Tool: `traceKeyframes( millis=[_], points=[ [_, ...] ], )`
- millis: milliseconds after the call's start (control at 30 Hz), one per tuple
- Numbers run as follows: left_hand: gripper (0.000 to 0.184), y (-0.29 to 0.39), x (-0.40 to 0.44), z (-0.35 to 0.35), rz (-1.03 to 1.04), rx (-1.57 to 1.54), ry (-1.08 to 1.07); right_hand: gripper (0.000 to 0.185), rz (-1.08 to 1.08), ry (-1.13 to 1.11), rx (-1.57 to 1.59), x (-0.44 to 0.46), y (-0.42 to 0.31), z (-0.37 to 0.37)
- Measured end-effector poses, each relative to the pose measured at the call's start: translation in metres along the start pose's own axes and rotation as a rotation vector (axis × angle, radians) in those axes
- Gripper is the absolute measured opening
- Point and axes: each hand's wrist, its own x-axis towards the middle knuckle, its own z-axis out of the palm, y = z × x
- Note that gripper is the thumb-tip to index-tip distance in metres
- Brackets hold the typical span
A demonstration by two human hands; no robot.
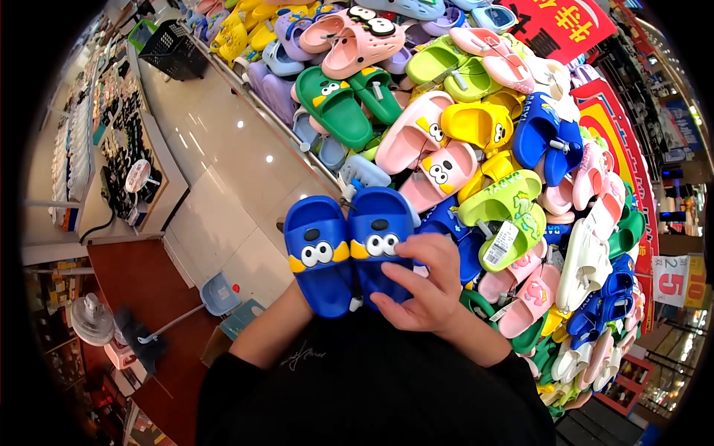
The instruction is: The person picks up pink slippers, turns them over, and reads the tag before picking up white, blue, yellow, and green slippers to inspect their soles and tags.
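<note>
A pair of blue slippers (349, 253) with white cartoon eyes and yellow patches is held up side by side in front of my chest. My left hand (291, 301) is mostly hidden behind the left slipper, and its fingers barely show. At the right slipper, my right hand (424, 286) has its fingers apart, with fingertips at the strap beside the eyes. Just beyond them lies a big pile of slippers, among them a green pair (335, 108), pink ones (450, 172) and a lime green one (502, 215) with a white tag.
The display's metal edge (260, 108) runs diagonally beside the tiled floor (216, 149). A black basket (172, 50) stands at the upper left. A dustpan (219, 294) and a fan (93, 318) are at the lower left. Red signs (569, 30) border the pile.
</note>
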Motion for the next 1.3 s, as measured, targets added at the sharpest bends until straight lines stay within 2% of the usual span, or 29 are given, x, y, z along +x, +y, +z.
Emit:
traceKeyframes(
  millis=[67,133,200,233,267,333,367,633,700,833,933,1000,1033,1067,1133,1267,1300],
  points=[
    [0.057,0.003,0.005,0.015,0.088,0.331,0.033,0.04,-0.005,0.044,0.032,-0.009,0.005,0.002],
    [0.055,0.005,0.008,0.025,0.165,0.657,0.07,0.038,-0.065,-0.03,0.032,-0.017,0.009,0.005],
    [0.056,0.012,0.011,0.018,0.147,0.378,-0.035,0.042,-0.043,-0.052,-0.014,-0.018,0.004,0.005],
    [0.058,0.014,0.015,0.018,0.149,0.314,-0.018,0.045,-0.012,-0.085,-0.057,-0.016,0.0,0.004],
    [0.06,0.014,0.017,0.019,0.109,0.352,-0.126,0.048,0.018,-0.121,-0.1,-0.016,-0.003,0.002],
    [0.064,0.014,0.022,0.024,0.117,0.616,-0.036,0.052,0.049,-0.119,-0.142,-0.021,-0.006,-0.001],
    [0.064,0.012,0.025,0.025,0.111,0.644,-0.034,0.051,0.067,-0.116,-0.187,-0.022,-0.009,-0.005],
    [0.065,-0.019,0.05,0.015,0.06,0.568,-0.039,0.04,0.197,-0.088,-0.276,-0.049,-0.015,-0.03],
    [0.065,-0.026,0.051,0.01,0.06,0.549,-0.036,0.035,0.281,-0.116,-0.172,-0.058,-0.012,-0.036],
    [0.066,-0.035,0.046,0.0,0.071,0.522,-0.023,0.033,0.263,-0.125,-0.149,-0.06,-0.015,-0.042],
    [0.066,-0.039,0.042,-0.003,0.08,0.506,-0.019,0.028,0.339,-0.147,-0.047,-0.058,-0.019,-0.049],
    [0.067,-0.04,0.038,-0.005,0.088,0.496,-0.015,0.023,0.788,-0.221,0.273,-0.05,-0.027,-0.058],
    [0.067,-0.041,0.037,-0.007,0.091,0.489,-0.009,0.02,0.896,-0.129,0.473,-0.052,-0.027,-0.055],
    [0.067,-0.042,0.035,-0.008,0.094,0.489,-0.004,0.02,0.895,-0.129,0.475,-0.052,-0.027,-0.05],
    [0.067,-0.043,0.031,-0.011,0.102,0.483,0.01,0.02,1.031,0.068,0.956,-0.051,-0.027,-0.037],
    [0.068,-0.046,0.024,-0.014,0.097,0.481,0.035,0.024,0.99,-0.053,0.858,-0.061,-0.024,-0.01],
    [0.068,-0.047,0.023,-0.015,0.099,0.483,0.045,0.024,0.969,-0.068,0.724,-0.062,-0.025,-0.007]
  ],
)
